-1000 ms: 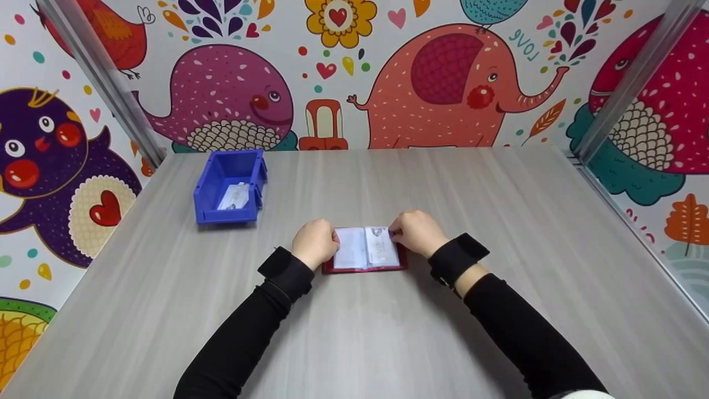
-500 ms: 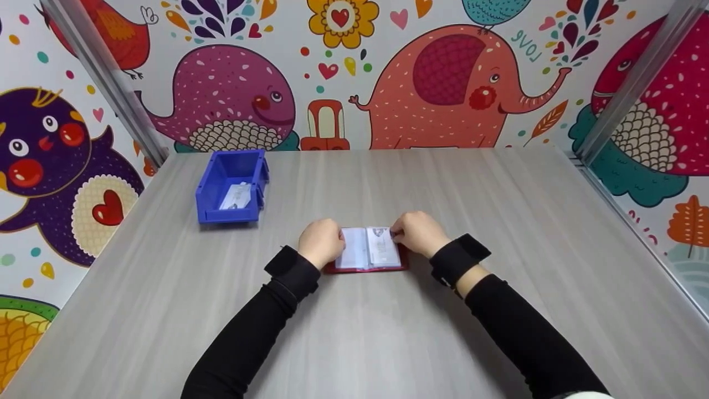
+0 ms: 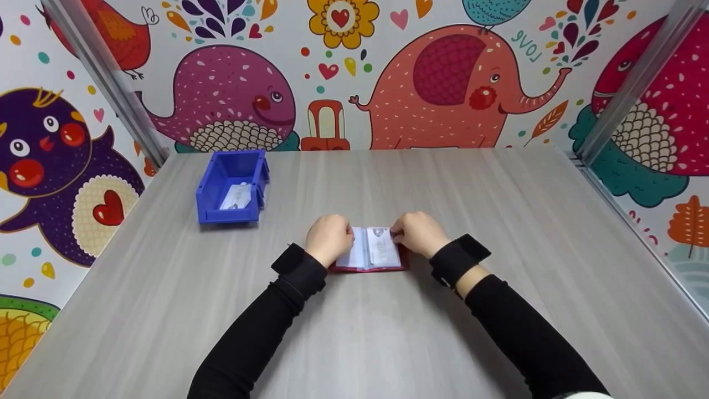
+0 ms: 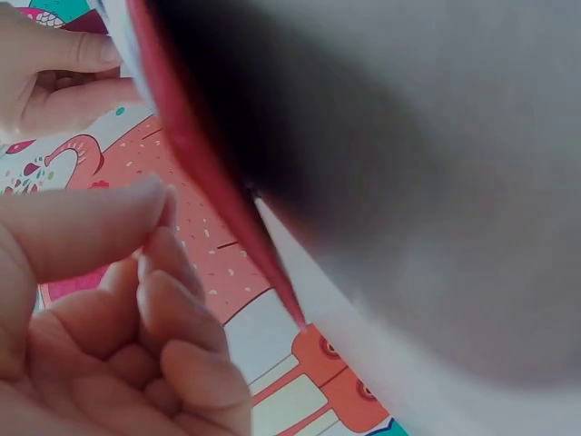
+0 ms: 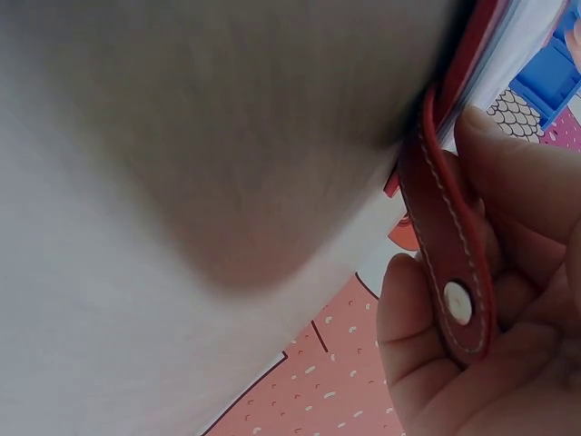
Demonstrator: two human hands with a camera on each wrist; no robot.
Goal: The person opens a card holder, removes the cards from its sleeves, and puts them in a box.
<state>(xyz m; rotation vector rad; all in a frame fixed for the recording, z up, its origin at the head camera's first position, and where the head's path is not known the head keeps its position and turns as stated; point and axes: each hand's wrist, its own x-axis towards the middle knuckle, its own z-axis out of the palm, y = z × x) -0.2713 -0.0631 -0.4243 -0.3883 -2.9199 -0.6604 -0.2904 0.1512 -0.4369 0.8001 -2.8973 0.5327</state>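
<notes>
A red leather card holder (image 3: 370,270) lies spread on the table, with clear sleeves inside and a printed white card (image 3: 382,249) on its right side. My left hand (image 3: 330,239) is over the left sleeve (image 3: 358,249), covering part of it. In the left wrist view, thumb and index fingertips meet, other fingers curl, and I see nothing between them; the red cover's edge is beside them, apart. My right hand (image 3: 420,234) grips the right edge. Seen from the right wrist, its thumb (image 5: 490,136) presses the sleeves' edge, and the snap strap (image 5: 445,245) lies across the curled fingers.
A blue bin (image 3: 230,216) with white cards (image 3: 237,196) inside stands at the table's back left. Printed walls (image 3: 332,72) enclose the table (image 3: 360,338) at the back and sides.
My left hand has moved right, from the card holder's left edge to over the left sleeve, covering more of it. My right hand has stayed in place on the right edge.
</notes>
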